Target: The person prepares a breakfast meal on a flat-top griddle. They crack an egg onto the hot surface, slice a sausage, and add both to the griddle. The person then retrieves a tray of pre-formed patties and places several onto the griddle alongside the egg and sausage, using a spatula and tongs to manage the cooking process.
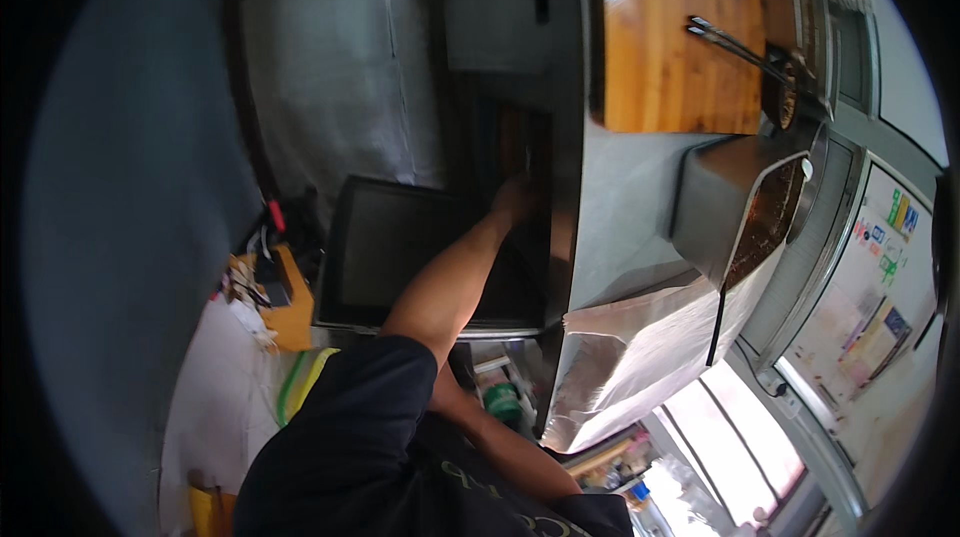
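My left hand [514,199] reaches into the dark interior of a cabinet under the metal counter [619,184]. It is dim and blurred there, and I cannot tell whether the fingers hold anything. A dark-framed panel [390,252], perhaps an open door, lies beneath the left forearm. My right forearm crosses low in front of my dark shirt. The right hand itself is hidden behind my left arm. Close to the right forearm, a green container [501,403] sits among other items in a compartment.
On the counter are a wooden board [675,64] with a dark long-handled utensil [739,49], a deep metal pan [709,199] with brown contents, and a pale sheet [637,357]. A wooden box [289,312] with cables stands at left. A bright window [742,439] shows lower right.
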`<state>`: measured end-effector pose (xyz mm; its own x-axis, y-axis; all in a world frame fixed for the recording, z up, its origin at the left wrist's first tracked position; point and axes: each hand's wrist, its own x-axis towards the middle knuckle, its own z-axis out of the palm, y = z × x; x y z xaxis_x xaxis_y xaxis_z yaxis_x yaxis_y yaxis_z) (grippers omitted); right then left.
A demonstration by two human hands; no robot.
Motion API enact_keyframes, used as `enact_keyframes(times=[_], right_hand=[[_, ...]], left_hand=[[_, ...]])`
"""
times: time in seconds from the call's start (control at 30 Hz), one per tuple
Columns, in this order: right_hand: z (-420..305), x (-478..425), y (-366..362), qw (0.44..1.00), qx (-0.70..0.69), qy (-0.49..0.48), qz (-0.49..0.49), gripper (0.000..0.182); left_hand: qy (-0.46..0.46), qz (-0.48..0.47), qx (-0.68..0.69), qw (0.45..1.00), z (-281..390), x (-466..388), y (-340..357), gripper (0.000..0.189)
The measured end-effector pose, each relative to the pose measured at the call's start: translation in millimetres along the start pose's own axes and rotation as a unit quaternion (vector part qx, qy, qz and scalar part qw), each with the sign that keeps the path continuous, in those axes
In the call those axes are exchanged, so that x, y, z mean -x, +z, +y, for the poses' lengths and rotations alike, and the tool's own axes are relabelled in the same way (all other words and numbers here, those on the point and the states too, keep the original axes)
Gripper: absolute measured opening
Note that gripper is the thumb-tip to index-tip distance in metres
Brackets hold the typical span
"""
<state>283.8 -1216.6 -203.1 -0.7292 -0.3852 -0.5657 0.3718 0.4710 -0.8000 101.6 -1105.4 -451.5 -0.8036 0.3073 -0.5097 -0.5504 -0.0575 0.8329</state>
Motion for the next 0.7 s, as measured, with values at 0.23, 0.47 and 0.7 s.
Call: enact_keyframes(times=[0.23,0.47,0.7], right_hand=[[15,-4,6,0.991,0.120,-0.049,-0.025,0.037],[21,-22,0,0.985,0.147,-0.067,0.056,0.038],[-33,-105,-85,0.924,0.220,-0.005,0.313,0.078]], left_hand=[[-0.107,0.000,-0.013,0.994,111,126,-141,0.022],[-0.013,0.235,0.052,0.970,215,365,-273,0.022],[0.200,0.315,0.162,0.914,315,457,-262,0.061]])
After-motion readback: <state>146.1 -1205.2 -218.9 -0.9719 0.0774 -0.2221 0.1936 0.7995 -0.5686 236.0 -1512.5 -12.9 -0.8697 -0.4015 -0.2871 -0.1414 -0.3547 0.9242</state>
